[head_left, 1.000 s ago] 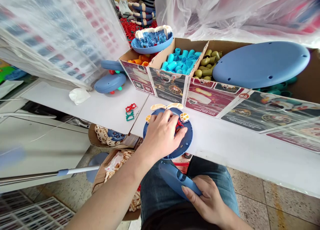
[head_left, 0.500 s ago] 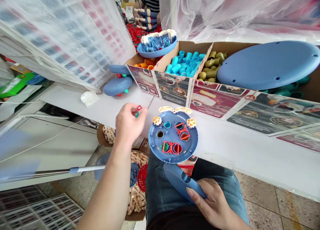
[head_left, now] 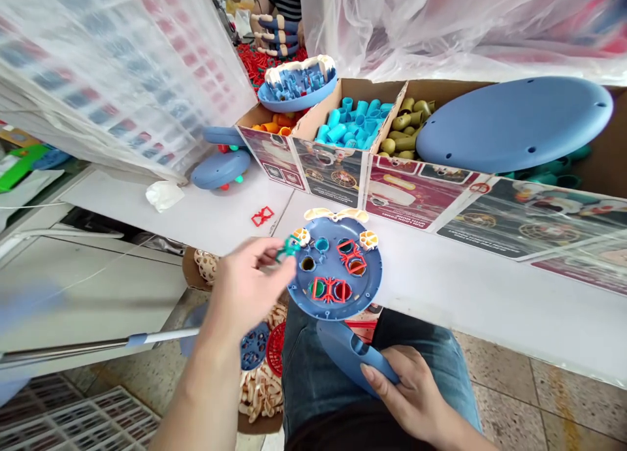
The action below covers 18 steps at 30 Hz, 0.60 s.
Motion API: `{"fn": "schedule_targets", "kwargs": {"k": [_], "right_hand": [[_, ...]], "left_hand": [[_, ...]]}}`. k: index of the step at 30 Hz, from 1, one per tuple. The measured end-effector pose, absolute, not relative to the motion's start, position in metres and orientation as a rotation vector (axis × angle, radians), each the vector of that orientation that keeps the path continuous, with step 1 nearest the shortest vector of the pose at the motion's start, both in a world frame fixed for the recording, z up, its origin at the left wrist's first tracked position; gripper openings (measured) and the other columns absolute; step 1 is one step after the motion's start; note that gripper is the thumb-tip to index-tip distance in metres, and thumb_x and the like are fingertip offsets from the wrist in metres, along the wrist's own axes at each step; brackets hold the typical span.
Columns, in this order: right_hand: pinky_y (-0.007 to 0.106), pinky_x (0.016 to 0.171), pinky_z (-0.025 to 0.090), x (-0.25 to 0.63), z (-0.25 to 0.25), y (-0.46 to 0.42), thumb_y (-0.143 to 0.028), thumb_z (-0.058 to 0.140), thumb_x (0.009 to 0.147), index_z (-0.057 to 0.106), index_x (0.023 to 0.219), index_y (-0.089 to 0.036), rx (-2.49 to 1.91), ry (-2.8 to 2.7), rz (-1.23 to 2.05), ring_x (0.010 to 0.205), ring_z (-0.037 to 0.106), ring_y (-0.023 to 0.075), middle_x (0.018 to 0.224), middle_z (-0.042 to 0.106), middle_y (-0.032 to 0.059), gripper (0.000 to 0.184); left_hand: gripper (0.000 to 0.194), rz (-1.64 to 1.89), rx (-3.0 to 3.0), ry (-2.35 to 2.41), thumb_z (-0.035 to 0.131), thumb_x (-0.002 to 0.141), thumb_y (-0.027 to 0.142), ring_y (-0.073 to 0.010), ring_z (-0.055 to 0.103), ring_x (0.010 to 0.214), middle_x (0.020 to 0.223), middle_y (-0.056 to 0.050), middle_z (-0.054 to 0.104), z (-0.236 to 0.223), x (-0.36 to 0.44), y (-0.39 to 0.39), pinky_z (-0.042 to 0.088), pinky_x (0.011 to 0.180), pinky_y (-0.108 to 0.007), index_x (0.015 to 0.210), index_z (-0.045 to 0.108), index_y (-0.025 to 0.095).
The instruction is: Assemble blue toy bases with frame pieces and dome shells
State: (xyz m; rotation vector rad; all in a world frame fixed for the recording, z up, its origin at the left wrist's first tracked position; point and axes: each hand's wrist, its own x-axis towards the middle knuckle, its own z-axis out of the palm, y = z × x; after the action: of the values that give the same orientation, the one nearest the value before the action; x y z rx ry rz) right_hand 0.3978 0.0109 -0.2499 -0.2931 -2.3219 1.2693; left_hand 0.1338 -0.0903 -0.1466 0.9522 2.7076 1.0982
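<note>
My left hand [head_left: 252, 284] pinches a small green plastic piece [head_left: 289, 247] between thumb and fingers, just off the left rim of a round blue plastic shell [head_left: 333, 258]. Two red plastic brackets [head_left: 332, 290] lie over coloured cups in that shell, and cream parts [head_left: 368, 240] sit along its far edge. Another red bracket [head_left: 262, 216] rests on the table, left of the shell. Over my lap, my right hand [head_left: 409, 382] grips a blue plastic cover [head_left: 350, 353] with a notch in its edge; the cover is tilted.
Behind the shell stand cardboard bins [head_left: 327, 167] with orange, turquoise, olive and green caps. A large blue oval shell [head_left: 514, 124] lies across the right bins. Blue assemblies [head_left: 220, 168] and white tissue [head_left: 164, 195] are at left. A co-worker's striped sleeve [head_left: 281, 0] shows behind.
A red bracket that was in my left hand now lies on the table. That hand has moved down and right to the shell's edge with the green piece. My right hand keeps its hold.
</note>
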Motion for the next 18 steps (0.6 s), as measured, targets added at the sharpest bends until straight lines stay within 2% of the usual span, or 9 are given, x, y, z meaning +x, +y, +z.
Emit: {"fn": "schedule_targets", "kwargs": {"k": [3,6,9,12,18], "right_hand": [[0.023,0.049,0.032,0.398,-0.249,0.011,-0.037,0.046,0.108,0.040,0.066,-0.021,-0.266,-2.351,1.274,0.045,0.040,0.0068,0.053,0.038,-0.0074,0.046],[0.023,0.050,0.033,0.398,-0.247,0.011,-0.037,0.047,0.108,0.041,0.066,-0.021,-0.254,-2.362,1.272,0.046,0.042,0.0077,0.053,0.039,-0.0069,0.045],[0.023,0.050,0.033,0.400,-0.245,0.013,-0.036,0.048,0.107,0.042,0.066,-0.022,-0.269,-2.355,1.276,0.046,0.042,0.0077,0.053,0.041,-0.0069,0.044],[0.023,0.050,0.034,0.403,-0.240,0.015,-0.037,0.046,0.108,0.044,0.067,-0.021,-0.256,-2.362,1.286,0.046,0.044,0.0079,0.053,0.043,-0.0065,0.044],[0.021,0.055,0.041,0.415,-0.215,0.025,-0.040,0.044,0.110,0.050,0.071,-0.021,-0.254,-2.399,1.167,0.053,0.052,0.0087,0.057,0.053,-0.0046,0.044]], "left_hand": [[0.019,0.902,1.260,2.699,0.069,0.085,0.030,-0.0167,0.066,0.072,0.091,-0.003,0.070,-0.140,0.162,-0.078,0.054,0.068,-0.030,0.101,0.074,0.020],[0.022,0.745,1.350,2.738,0.068,0.089,0.029,-0.0198,0.068,0.080,0.097,-0.005,0.069,-0.140,0.167,-0.069,0.055,0.074,-0.033,0.107,0.073,0.019],[0.028,0.717,1.383,2.710,0.065,0.093,0.033,-0.0229,0.070,0.090,0.104,-0.007,0.069,-0.141,0.163,-0.066,0.055,0.080,-0.037,0.117,0.071,0.019],[0.028,0.687,1.408,2.689,0.058,0.097,0.029,-0.0246,0.069,0.094,0.104,-0.007,0.069,-0.142,0.163,-0.066,0.055,0.084,-0.039,0.119,0.072,0.018],[0.027,0.752,1.373,2.699,0.063,0.092,0.026,-0.0252,0.068,0.091,0.100,-0.008,0.068,-0.147,0.164,-0.066,0.055,0.081,-0.040,0.115,0.072,0.015]]}}
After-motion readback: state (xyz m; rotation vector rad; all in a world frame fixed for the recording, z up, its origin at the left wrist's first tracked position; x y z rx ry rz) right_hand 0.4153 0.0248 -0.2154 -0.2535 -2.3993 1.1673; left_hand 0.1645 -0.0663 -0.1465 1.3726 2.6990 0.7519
